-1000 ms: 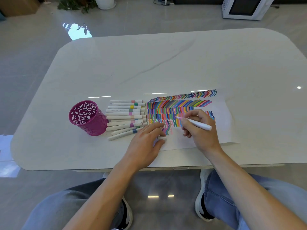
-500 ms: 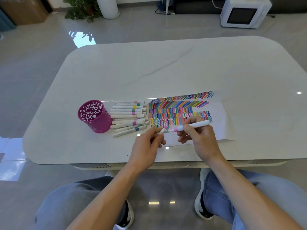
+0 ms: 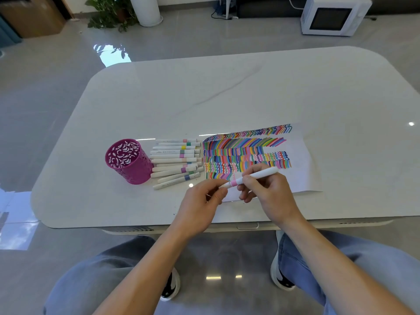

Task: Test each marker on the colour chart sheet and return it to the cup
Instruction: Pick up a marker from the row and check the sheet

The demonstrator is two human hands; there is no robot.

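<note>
On the left side of the counter (image 3: 227, 92) a pink cup (image 3: 128, 161) is standing upright, and no marker is showing inside it. It seems to be waiting there for the markers to come back. Just beside it, on its right, a row of markers (image 3: 176, 161) is lying flat, side by side, with their ends pointing at the paper. They are probably sitting there so that each one is easy to grab.

Next, the left hand (image 3: 200, 208) is reaching in from below, with the arm coming up over the near edge of the counter. Its fingers (image 3: 219, 192) are pinching together on the left tip of a white marker (image 3: 261, 175), next to its pink band. It looks like this hand is pushing the cap on or pulling it off, but the tip is too small to tell which.

The marker is hanging in the air, tilted with its right end higher, just over the near edge of the paper. The right hand (image 3: 270, 196) is coming in from the lower right, with the wrist bent a little. Its fingers (image 3: 248, 180) are curling tight around the middle of the marker to keep it from wobbling.

Under and behind both hands, the colour chart sheet (image 3: 300, 169) is lying flat. Rows of bright squiggles are filling most of it, so lots of testing looks done already. Its right side is staying white.
</note>
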